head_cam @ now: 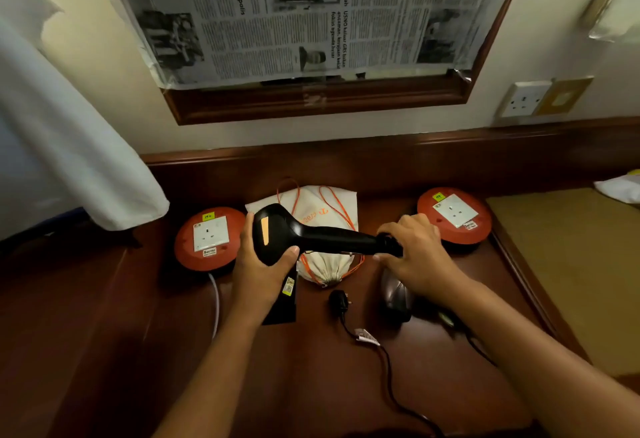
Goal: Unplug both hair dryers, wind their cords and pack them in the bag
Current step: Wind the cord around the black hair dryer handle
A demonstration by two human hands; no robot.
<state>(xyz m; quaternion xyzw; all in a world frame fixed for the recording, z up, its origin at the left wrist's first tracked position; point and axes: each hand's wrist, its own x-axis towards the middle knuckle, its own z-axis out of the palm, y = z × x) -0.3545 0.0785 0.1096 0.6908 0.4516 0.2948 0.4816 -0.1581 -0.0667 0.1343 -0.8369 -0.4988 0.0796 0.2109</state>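
Black hair dryer (311, 236) held above the surface (138, 351), over the bag (325, 226) at 12 o'clock. My left hand (266, 264) wraps its head, right hand (412, 250) fingers pinch the handle end where the cord leaves. I'd wind from there, loose loops, no kinks. Glossy body, orange panel. Plug (339, 300) lies free at 6 o'clock; second dryer (396, 295) at 4.

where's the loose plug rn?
Head view: the plug lies unplugged on the desk, just below the white drawstring bag, between the person's forearms and left of the second hair dryer.
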